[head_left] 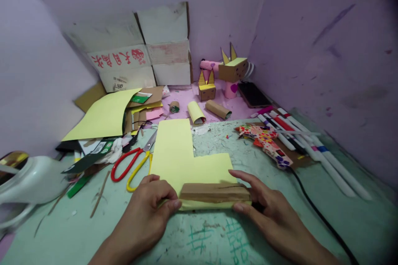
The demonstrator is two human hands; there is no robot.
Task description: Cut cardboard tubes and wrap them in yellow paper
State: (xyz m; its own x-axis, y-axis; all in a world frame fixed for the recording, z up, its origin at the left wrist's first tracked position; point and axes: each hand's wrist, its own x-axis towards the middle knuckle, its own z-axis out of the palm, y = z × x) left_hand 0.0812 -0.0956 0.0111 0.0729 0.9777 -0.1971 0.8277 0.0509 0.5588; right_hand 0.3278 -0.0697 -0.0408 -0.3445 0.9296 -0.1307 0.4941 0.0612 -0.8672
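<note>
A yellow sheet of paper [174, 149], cut in an L shape, lies on the tabletop before me. Across its near edge rests a flattened brown cardboard tube [214, 191], with a strip of the paper turned up along its front. My left hand [152, 203] pinches the paper's near left edge between thumb and curled fingers, beside the tube's left end. At the right end, my right hand [264, 203] grips the tube and paper, thumb in front and index finger stretched over the sheet. Left of the paper lie scissors [137, 161] with red and yellow handles.
A patterned glue gun [267, 140] with a black cable lies right, near several markers [298, 136]. Two short tubes [217, 109], cardboard animal figures [207, 87] and a phone [253, 94] are behind. Paper scraps [102, 116] and a white lamp-like object [37, 178] sit left.
</note>
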